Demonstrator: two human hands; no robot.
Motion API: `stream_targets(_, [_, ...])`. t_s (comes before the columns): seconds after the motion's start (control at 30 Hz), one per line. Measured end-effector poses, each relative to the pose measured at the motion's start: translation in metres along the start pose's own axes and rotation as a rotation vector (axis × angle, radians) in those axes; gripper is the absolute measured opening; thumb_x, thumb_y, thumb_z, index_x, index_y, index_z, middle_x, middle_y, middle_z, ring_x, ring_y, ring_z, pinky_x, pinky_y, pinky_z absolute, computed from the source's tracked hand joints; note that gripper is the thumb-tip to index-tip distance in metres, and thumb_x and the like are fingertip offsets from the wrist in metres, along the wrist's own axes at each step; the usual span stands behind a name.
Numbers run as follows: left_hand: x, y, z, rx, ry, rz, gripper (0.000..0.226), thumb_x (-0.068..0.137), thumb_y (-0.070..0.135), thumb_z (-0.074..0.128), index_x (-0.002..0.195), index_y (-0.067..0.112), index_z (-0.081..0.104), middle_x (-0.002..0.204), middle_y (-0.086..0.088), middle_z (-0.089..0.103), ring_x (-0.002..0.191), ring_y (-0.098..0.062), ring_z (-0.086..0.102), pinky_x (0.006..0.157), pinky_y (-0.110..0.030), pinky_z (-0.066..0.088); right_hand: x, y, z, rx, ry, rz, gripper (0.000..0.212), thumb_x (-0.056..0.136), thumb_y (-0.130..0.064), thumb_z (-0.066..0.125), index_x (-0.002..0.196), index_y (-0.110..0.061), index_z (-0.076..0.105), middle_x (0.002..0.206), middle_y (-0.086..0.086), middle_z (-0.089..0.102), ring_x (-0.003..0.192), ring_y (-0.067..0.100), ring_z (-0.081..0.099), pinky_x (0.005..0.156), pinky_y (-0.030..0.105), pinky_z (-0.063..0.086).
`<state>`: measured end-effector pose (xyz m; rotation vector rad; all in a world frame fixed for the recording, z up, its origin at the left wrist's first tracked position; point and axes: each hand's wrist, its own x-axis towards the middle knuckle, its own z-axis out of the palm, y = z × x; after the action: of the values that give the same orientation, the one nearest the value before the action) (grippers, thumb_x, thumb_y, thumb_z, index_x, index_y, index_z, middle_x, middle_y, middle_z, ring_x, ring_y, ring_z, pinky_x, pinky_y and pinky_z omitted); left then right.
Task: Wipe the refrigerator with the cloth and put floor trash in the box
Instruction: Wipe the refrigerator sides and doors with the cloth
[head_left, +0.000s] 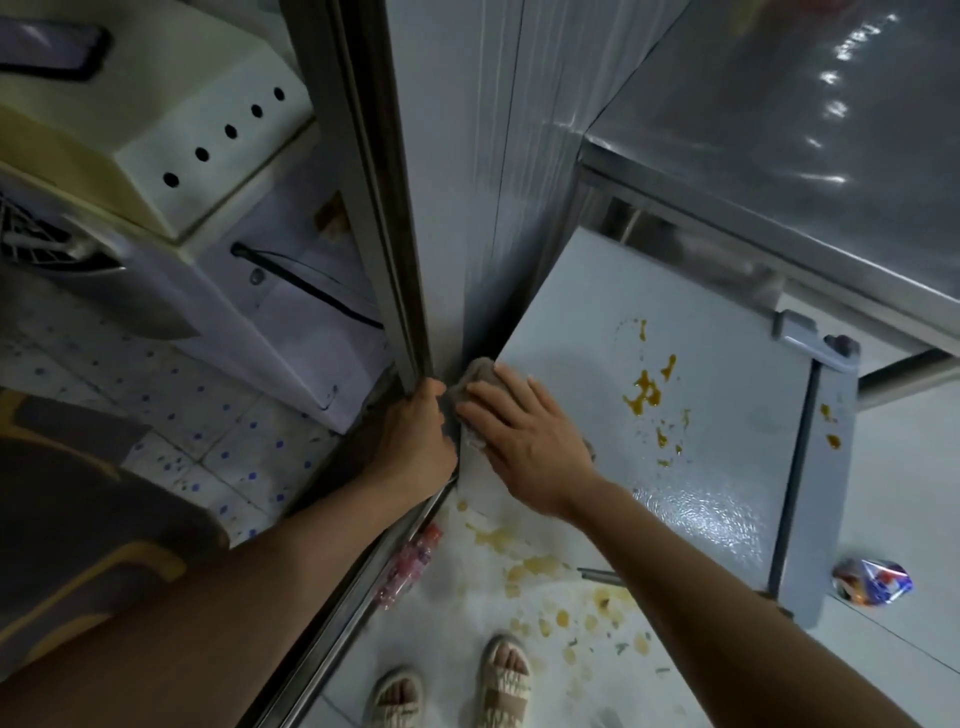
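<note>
Orange stains (647, 392) spatter the pale top of a small refrigerator (675, 467) beside a steel counter (779, 156), above a smeared white floor (519, 597). The right hand (524, 441) presses a grey cloth (475, 382) flat at the refrigerator's far-left corner. The left hand (415, 441) grips a metal door frame (384, 208); wrappers (870, 582) lie near the sandalled feet (504, 670).

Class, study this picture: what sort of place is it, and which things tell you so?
Probably a kitchen or food-prep room: a small refrigerator splashed with orange sauce, a steel table above it, and a tiled floor with spills and wrappers.
</note>
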<state>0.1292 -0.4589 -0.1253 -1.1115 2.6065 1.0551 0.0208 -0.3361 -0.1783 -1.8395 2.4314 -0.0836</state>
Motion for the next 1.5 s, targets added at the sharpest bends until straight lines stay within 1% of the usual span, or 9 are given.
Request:
stream_targets(0.2, [0.016,0.020,0.009,-0.043,-0.005,0.047,0.060,0.085,0.004,0.057,0.139,0.010,0.032,0.132,-0.013,0.049,0.117,-0.026,0.051,0.096,-0.032,0.043,0.039,0.058,-0.004,0.157,0.062,0.107,0.048,0.092,-0.044,0.031,0.137,-0.032,0.042,0.146,-0.008,0.037,0.142,0.021,0.019,0.111,0.042,0.009])
stream_targets(0.4, [0.041,0.040,0.025,-0.017,-0.039,-0.030,0.057,0.088,0.004,0.052,0.139,0.012,0.030,0.130,-0.014,0.053,0.116,-0.031,0.053,0.094,-0.042,0.048,0.080,0.104,-0.011,0.107,0.114,0.317,0.045,0.096,-0.038,0.035,0.139,-0.027,0.039,0.150,-0.006,0.029,0.145,0.023,0.004,0.115,0.044,-0.006])
stream_targets(0.53, [0.052,0.054,0.031,-0.052,-0.025,-0.092,0.055,0.088,0.004,0.051,0.138,0.011,0.030,0.132,-0.013,0.050,0.118,-0.030,0.050,0.090,-0.035,0.045,0.042,0.076,-0.010,0.079,0.152,0.179,0.052,0.091,-0.037,0.029,0.140,-0.025,0.039,0.150,-0.005,0.032,0.146,0.023,0.007,0.115,0.042,-0.010])
stream_targets(0.7, [0.072,0.067,0.032,-0.060,-0.020,-0.107,0.057,0.088,0.008,0.053,0.139,0.010,0.026,0.131,-0.014,0.050,0.117,-0.030,0.052,0.096,-0.042,0.046,0.051,0.098,-0.015,0.100,0.079,0.095,0.059,0.085,-0.041,0.021,0.139,-0.030,0.041,0.149,-0.009,0.034,0.144,0.020,0.014,0.114,0.040,-0.008])
stream_targets(0.83, [0.093,0.081,0.037,-0.048,-0.007,-0.082,0.067,0.088,0.010,0.056,0.143,0.012,0.018,0.129,-0.010,0.051,0.115,-0.027,0.053,0.091,-0.043,0.048,0.098,0.148,-0.018,0.113,0.107,0.208,0.044,0.090,-0.034,0.036,0.133,-0.030,0.046,0.146,-0.009,0.036,0.141,0.020,0.016,0.114,0.044,0.001])
stream_targets(0.9, [0.107,0.091,0.039,-0.028,-0.002,-0.071,0.067,0.087,0.009,0.055,0.143,0.012,0.019,0.128,-0.010,0.051,0.113,-0.027,0.053,0.089,-0.042,0.049,0.116,0.172,-0.022,0.087,0.113,0.253,0.042,0.089,-0.036,0.034,0.127,-0.028,0.049,0.143,-0.007,0.038,0.138,0.022,0.019,0.115,0.046,0.003])
stream_targets(1.07, [0.134,0.112,0.042,0.070,-0.081,-0.092,0.040,0.086,0.010,0.049,0.124,0.016,0.037,0.126,-0.010,0.048,0.110,-0.030,0.051,0.086,-0.044,0.048,0.141,0.202,-0.027,0.138,0.127,0.389,0.035,0.092,-0.036,0.032,0.120,-0.024,0.050,0.135,0.000,0.045,0.130,0.028,0.029,0.114,0.049,0.013])
stream_targets(1.2, [0.141,0.109,0.036,0.013,-0.190,-0.123,0.040,0.089,0.009,0.045,0.126,0.021,0.035,0.121,-0.007,0.050,0.103,-0.028,0.054,0.087,-0.046,0.050,0.146,0.197,-0.028,0.192,0.097,0.558,0.036,0.092,-0.035,0.033,0.124,-0.022,0.046,0.135,0.009,0.046,0.124,0.037,0.037,0.109,0.048,0.021])
stream_targets(1.5, [0.132,0.108,0.050,-0.022,-0.110,-0.129,0.044,0.089,0.009,0.039,0.131,0.022,0.031,0.128,-0.011,0.043,0.111,-0.034,0.049,0.094,-0.049,0.045,0.024,0.228,-0.031,0.019,0.109,0.913,0.040,0.091,-0.036,0.031,0.118,-0.013,0.048,0.130,0.020,0.049,0.125,0.038,0.036,0.114,0.049,0.016])
